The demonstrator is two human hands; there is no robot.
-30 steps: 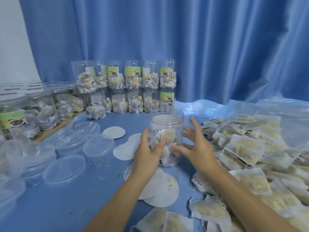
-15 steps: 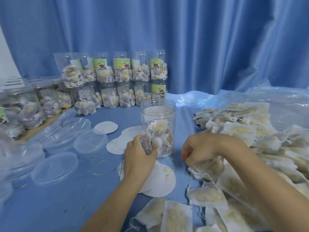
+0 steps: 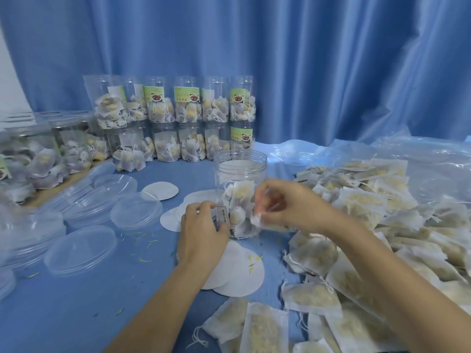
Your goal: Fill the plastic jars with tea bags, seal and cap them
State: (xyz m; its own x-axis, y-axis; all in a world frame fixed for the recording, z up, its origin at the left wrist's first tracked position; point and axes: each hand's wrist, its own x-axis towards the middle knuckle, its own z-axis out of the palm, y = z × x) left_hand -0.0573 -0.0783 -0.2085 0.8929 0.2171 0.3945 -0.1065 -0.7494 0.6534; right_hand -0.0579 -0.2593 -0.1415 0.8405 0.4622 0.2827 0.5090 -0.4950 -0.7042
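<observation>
The open jar (image 3: 239, 194) stands upright on the blue desk (image 3: 102, 296), about half full of tea bags, its mouth uncapped. The left hand (image 3: 202, 231) is clasped round the jar's lower wall, steadying it. The right hand (image 3: 285, 207) is pinched shut on a tea bag (image 3: 257, 219), held just beside the jar at mid-height, blurred with motion.

Filling is the step in hand, and it looks far from done. To do it well, that bag should go up over the rim and drop straight in, string tucked so nothing hangs across the threads. The left hand's grip low on the jar is good: it keeps a light plastic jar from tipping.

The loose heap of tea bags (image 3: 369, 212) lies close on the right, paper seal discs (image 3: 237, 273) sit in front, and clear lids (image 3: 81, 250) wait on the left.
</observation>
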